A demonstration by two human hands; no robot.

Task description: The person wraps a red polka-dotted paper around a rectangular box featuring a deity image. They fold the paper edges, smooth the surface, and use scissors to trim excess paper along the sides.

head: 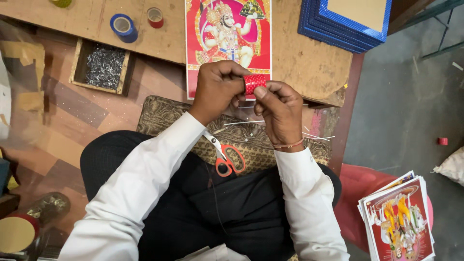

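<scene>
A small roll of glittery red tape (254, 82) is held between both hands above the near edge of a low wooden board (309, 63). My left hand (218, 89) grips the roll from the left. My right hand (280, 111) pinches it from the right, thumb on the tape. Behind the hands a red devotional picture print (227, 29) lies flat on the board. Red-handled scissors (224, 155) rest on a patterned cushion (251, 140) on my lap.
A blue tape roll (123, 26) and a small red roll (155, 17) sit on the board. A wooden box of nails (102, 66) lies left. Blue frames (345, 24) are stacked back right. A pile of prints (398, 220) rests on a red stool at right.
</scene>
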